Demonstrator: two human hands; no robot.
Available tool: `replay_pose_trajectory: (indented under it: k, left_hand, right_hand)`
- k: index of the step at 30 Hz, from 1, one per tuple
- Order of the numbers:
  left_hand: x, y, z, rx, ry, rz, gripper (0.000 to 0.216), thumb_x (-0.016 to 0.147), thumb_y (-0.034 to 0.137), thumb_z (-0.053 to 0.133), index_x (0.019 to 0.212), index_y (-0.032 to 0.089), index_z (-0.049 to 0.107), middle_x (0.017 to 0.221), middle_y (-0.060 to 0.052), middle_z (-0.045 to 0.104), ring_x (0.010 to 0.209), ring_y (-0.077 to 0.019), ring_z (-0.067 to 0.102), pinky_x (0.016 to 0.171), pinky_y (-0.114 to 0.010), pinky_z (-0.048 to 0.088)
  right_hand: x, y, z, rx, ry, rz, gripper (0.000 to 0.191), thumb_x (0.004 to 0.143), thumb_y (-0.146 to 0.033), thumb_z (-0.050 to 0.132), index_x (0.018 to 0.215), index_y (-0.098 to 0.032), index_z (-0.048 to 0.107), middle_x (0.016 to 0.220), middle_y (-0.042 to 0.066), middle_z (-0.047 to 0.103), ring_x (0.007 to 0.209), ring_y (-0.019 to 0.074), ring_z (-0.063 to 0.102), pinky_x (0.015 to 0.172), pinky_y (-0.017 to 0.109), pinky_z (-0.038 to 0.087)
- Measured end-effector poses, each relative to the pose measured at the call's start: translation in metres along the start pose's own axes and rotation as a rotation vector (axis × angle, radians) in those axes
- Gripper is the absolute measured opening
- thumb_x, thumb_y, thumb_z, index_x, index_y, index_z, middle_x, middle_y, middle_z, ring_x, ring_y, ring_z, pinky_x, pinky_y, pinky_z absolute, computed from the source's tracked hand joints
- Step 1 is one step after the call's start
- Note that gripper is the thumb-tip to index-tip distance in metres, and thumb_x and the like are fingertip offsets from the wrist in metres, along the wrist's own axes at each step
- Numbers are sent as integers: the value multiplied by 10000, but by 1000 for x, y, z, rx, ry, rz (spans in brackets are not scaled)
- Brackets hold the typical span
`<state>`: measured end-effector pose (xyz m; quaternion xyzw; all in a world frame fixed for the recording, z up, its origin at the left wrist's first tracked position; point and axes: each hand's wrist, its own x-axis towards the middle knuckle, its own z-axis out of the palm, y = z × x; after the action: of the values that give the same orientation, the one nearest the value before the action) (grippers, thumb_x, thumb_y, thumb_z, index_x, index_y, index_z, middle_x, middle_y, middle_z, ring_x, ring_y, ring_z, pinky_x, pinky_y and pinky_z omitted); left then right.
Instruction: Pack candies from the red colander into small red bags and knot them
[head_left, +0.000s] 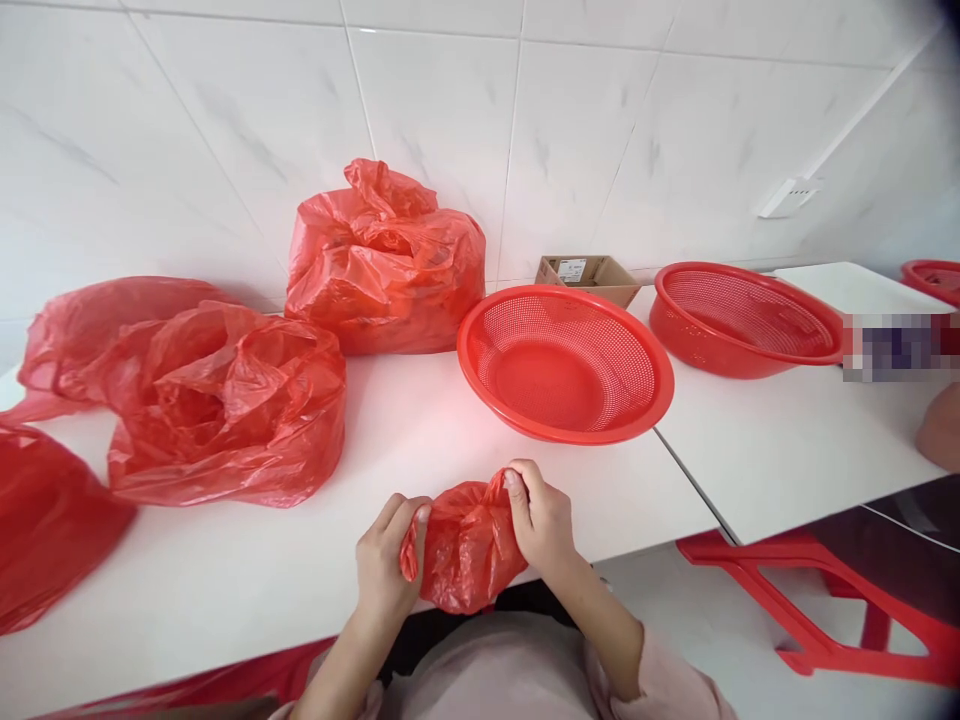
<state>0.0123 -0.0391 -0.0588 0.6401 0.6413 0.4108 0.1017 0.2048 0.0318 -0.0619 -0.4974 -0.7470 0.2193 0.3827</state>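
Note:
A small crumpled red plastic bag (465,550) hangs at the near edge of the white table (262,570), held between both my hands. My left hand (386,565) pinches its left side, thumb and fingers closed on the plastic. My right hand (541,520) grips the bag's upper right edge with curled fingers. Just beyond the hands stands an empty red perforated basket (566,362).
Filled red plastic bags lie on the table: one at the back (386,262), one at the left (225,405), others at the far left (45,520). A second red basket (746,320) and a cardboard box (589,275) stand at the right. Another person's hand (941,428) shows at the right edge. Red stool (817,610) below.

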Motion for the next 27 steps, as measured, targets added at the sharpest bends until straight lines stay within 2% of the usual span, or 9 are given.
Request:
replay_pose_trajectory:
  k: [3,6,11,14,17,20,23,25,27]
  left_hand:
    - [-6,3,15,25,-29,0,276,1000,280,397,982,211,664,832,-31,597,738,-160,588,687,-280,443]
    - [-9,3,25,50,-95,-5,285,997,305,406,992,229,680,826,-29,604,725,-173,575,667,-291,424]
    - [-7,1,34,73,-173,-50,261,982,275,430,978,212,683,826,-37,593,696,-181,563,634,-292,407]
    - [-1,4,31,65,-206,-71,273,979,262,418,961,202,684,823,-46,591,689,-185,564,625,-293,415]
    - [11,5,9,8,-251,-73,298,998,293,386,949,212,668,853,-44,619,778,-183,603,700,-285,455]
    - [23,1,-30,-35,-189,-69,285,1005,322,381,909,215,627,906,-40,643,882,-181,598,796,-285,445]
    - [24,-9,-62,34,-160,-36,337,987,351,409,709,208,534,735,-19,592,733,-180,533,690,-288,406]
    - [18,-14,-73,50,-203,-34,385,978,368,411,631,210,466,640,-8,538,666,-179,491,641,-287,386]
    - [11,-16,-77,22,-245,-100,405,974,390,406,612,213,440,620,-7,513,647,-181,482,631,-286,390]
  right_hand:
    - [-11,-6,9,-15,-7,-75,220,1010,-278,372,975,-206,577,794,19,674,697,149,622,661,245,418]
    - [-17,-6,16,-38,-25,-123,207,998,-246,393,964,-196,591,821,30,680,731,160,625,696,258,425]
    - [-16,-1,22,-57,-39,-128,195,989,-244,418,947,-190,600,818,33,681,735,165,626,703,264,423]
    - [-13,-2,22,-39,-58,-104,189,984,-256,422,928,-191,590,814,37,672,733,165,617,701,264,418]
    - [-9,-5,9,44,-103,-15,203,984,-309,440,837,-199,526,693,-10,591,611,123,546,622,230,403]
    - [-4,-6,-20,166,-106,94,313,974,-383,467,722,-215,390,575,-64,385,509,90,386,519,201,343]
    - [-3,1,-45,103,-83,95,387,958,-416,483,672,-216,317,569,-68,280,516,91,293,503,214,285]
    - [-3,12,-52,41,-105,97,400,959,-429,466,661,-213,307,567,-65,265,522,95,275,511,226,268]
    - [-4,23,-52,27,-143,130,406,960,-450,449,661,-212,310,568,-63,264,528,99,275,520,235,265]
